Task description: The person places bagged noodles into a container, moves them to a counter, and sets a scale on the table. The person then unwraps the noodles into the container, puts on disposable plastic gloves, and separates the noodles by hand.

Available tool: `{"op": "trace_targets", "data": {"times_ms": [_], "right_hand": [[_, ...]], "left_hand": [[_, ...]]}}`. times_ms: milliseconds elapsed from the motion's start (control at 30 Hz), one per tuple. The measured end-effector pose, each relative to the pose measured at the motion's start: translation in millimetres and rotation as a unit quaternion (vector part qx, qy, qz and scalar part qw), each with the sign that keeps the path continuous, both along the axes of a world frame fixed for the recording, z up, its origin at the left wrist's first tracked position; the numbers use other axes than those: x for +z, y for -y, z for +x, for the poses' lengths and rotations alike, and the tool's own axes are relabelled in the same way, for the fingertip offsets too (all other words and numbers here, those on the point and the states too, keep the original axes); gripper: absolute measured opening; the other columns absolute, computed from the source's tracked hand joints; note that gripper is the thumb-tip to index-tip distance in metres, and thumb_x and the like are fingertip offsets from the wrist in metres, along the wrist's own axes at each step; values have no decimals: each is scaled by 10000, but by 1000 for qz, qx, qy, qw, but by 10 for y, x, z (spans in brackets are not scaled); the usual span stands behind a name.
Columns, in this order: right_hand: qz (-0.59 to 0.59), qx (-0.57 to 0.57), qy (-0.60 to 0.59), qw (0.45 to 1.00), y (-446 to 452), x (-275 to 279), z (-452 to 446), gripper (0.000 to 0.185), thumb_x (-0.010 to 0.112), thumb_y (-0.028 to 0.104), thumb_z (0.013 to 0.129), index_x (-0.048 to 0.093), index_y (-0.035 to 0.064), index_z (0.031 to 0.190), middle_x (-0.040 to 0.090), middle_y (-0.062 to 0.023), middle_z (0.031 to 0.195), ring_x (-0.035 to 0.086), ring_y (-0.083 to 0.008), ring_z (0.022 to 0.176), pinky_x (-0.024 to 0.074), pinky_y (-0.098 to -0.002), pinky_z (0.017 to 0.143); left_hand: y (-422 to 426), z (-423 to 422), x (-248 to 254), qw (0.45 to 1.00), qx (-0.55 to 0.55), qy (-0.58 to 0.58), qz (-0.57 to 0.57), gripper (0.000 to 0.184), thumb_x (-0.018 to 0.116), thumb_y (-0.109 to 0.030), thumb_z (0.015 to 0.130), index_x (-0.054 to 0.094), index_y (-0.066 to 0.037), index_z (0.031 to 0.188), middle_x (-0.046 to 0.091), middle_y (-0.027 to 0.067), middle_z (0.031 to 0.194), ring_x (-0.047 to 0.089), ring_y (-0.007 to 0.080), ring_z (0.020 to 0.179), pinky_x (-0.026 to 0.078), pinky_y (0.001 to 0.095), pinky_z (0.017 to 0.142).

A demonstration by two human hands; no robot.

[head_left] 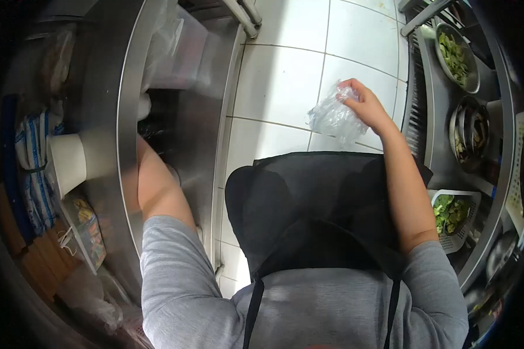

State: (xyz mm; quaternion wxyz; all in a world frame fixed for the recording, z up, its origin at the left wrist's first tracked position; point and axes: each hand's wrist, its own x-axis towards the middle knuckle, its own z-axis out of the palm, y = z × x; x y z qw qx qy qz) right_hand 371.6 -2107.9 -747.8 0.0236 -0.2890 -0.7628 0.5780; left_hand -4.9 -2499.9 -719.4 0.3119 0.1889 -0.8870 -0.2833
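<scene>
My right hand [361, 104] is closed around a crumpled clear plastic bag [337, 119], held above the white tiled floor in front of my black apron [320, 192]. The bag hangs loosely below and to the left of my fingers. My left forearm reaches under the edge of the steel counter [108, 134], toward the dark lower shelf [163, 116]. The counter hides my left hand, so what it touches cannot be seen.
At the right, a steel shelf holds a bowl of green vegetables [453, 58], stacked metal bowls [468, 134] and a white basket of leafy greens [451, 215]. A white container [68, 163] and a striped cloth [36, 168] are at the left.
</scene>
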Motion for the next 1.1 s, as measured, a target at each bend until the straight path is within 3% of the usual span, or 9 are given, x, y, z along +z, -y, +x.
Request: {"op": "trace_targets", "data": {"times_ms": [100, 167, 567, 633, 700, 767, 900, 1033, 1100], "right_hand": [[2, 15, 2, 1000, -24, 23, -17, 236, 576, 127, 798, 518, 52, 1014, 560, -33, 876, 500, -102, 795, 402, -231, 715], [-9, -1, 35, 999, -17, 56, -69, 299, 601, 189, 763, 528, 60, 1023, 597, -114, 922, 564, -203, 845, 432, -298, 760], [48, 37, 27, 998, -16, -151, -251, 338, 611, 215, 757, 514, 67, 1045, 600, -148, 915, 579, -244, 839, 445, -323, 743], [50, 41, 33, 997, -4, -121, -263, 336, 610, 213, 757, 516, 68, 1045, 601, -139, 897, 577, -231, 822, 445, -318, 734], [54, 44, 35, 997, 0, -96, -286, 333, 609, 211, 758, 517, 68, 1045, 602, -130, 880, 575, -219, 804, 445, -312, 725], [25, 42, 28, 998, 5, -121, -277, 311, 609, 197, 755, 525, 68, 1025, 601, -109, 841, 565, -193, 768, 443, -300, 709], [0, -18, 12, 1000, 147, -101, -98, 267, 612, 180, 747, 535, 66, 976, 597, -102, 819, 559, -184, 762, 439, -297, 713], [4, -55, -36, 998, 458, 4, 292, 262, 603, 187, 745, 539, 51, 959, 594, -119, 858, 562, -220, 826, 432, -316, 743], [-4, -42, -35, 998, 603, 104, 473, 271, 596, 205, 752, 548, 38, 959, 596, -120, 862, 560, -214, 827, 431, -323, 746]], "left_hand": [[-23, 18, 57, 1000, -3, 6, -19, 507, 657, -350, 748, 495, 20, 1056, 536, 177, 1088, 520, 311, 981, 396, 401, 852], [-7, 79, 121, 999, -3, 15, -46, 508, 657, -355, 748, 498, 19, 1052, 539, 177, 1083, 521, 311, 979, 396, 400, 852], [-556, 997, 462, 969, -100, 98, -205, 514, 655, -389, 746, 511, 15, 1029, 554, 172, 1053, 526, 310, 967, 399, 396, 847], [-512, 1057, 271, 938, -309, 33, -152, 396, 701, -346, 710, 562, -12, 871, 603, 120, 874, 563, 277, 841, 404, 400, 794], [-663, 1215, 125, 871, -470, -134, -51, 269, 737, -233, 663, 559, -44, 736, 587, 90, 728, 560, 279, 720, 401, 388, 726], [-838, 1438, 265, 845, -483, -153, -173, 254, 740, -219, 625, 547, -74, 703, 559, 73, 699, 533, 272, 696, 359, 368, 737], [-1073, 1738, 578, 844, -505, -91, -157, 235, 717, -227, 651, 536, -83, 693, 550, 72, 698, 529, 276, 715, 349, 375, 722], [-1148, 1973, 881, 894, -445, 18, -53, 228, 717, -200, 649, 539, -72, 712, 545, 92, 700, 513, 304, 733, 368, 408, 712], [-1201, 2194, 1136, 878, -431, 137, 156, 231, 718, -163, 634, 542, -53, 735, 558, 95, 738, 514, 297, 783, 378, 418, 717]]}}
